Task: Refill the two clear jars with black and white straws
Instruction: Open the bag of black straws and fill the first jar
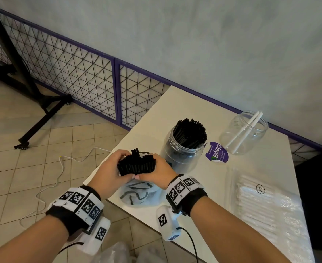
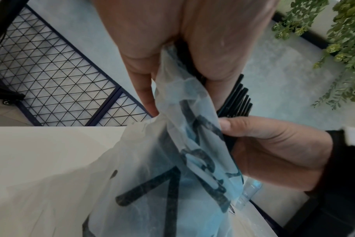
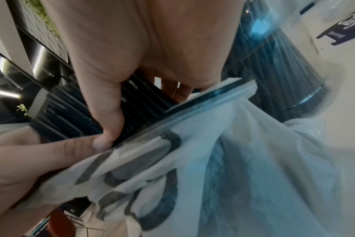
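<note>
Both hands wrap a thick bundle of black straws (image 1: 136, 164) that stands upright in a translucent plastic bag (image 1: 135, 194) near the table's front left corner. My left hand (image 1: 111, 171) grips it from the left, my right hand (image 1: 156, 172) from the right, thumbs meeting in front. The bag (image 2: 172, 168) hangs crumpled under the straws (image 3: 75, 118). Behind stands a clear jar (image 1: 183, 154) packed with black straws. Further right a second clear jar (image 1: 243, 133) holds two white straws (image 1: 245, 130).
A flat pack of white straws (image 1: 264, 209) in clear wrap lies at the table's right. A purple label (image 1: 217, 152) lies between the jars. The white table (image 1: 175, 111) ends just left of my hands; tiled floor with a white cable (image 1: 61, 168) lies below.
</note>
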